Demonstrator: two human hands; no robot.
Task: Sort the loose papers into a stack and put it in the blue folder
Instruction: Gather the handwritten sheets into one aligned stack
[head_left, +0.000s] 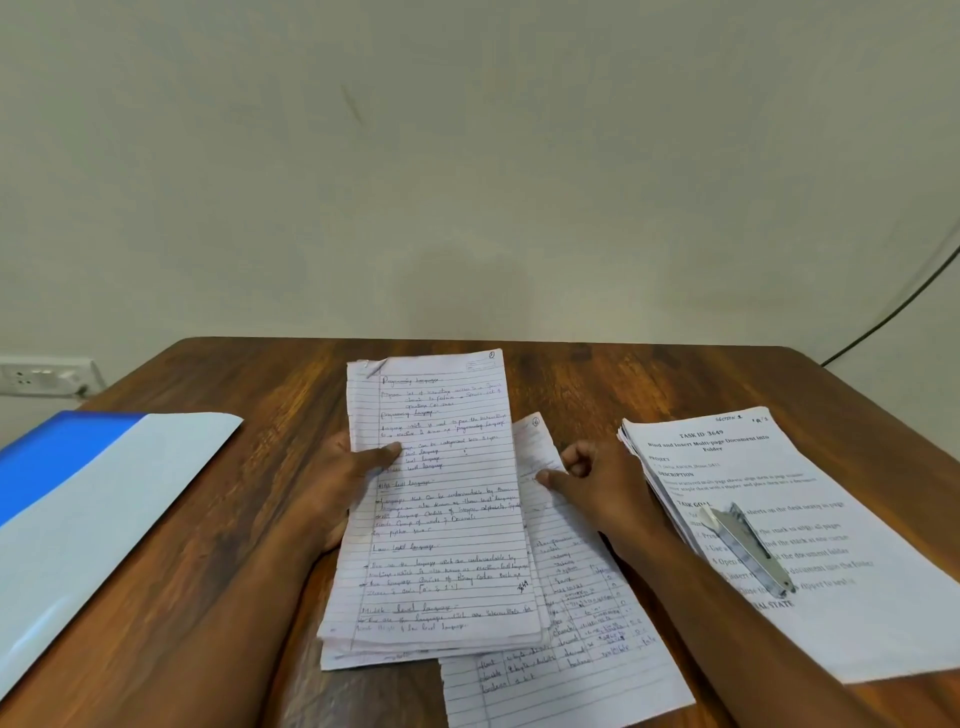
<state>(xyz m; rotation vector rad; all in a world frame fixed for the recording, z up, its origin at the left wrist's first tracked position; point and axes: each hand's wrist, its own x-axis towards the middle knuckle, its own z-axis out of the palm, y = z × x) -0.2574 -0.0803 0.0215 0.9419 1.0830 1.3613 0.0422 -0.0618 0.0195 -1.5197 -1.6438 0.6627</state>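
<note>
My left hand (345, 480) grips a stack of lined handwritten papers (441, 519) by its left edge, thumb on top, held above the wooden table (270, 395). Another lined handwritten sheet (576, 618) lies on the table under and to the right of that stack. My right hand (597, 483) pinches this sheet's upper part with thumb and curled fingers. The blue folder (78, 499) lies at the left of the table, its pale translucent cover facing up.
A pile of printed sheets (810, 525) lies at the right with a metal stapler (750, 551) on top. A wall socket (47, 375) sits at the far left. A black cable (898, 296) runs down the wall at the right.
</note>
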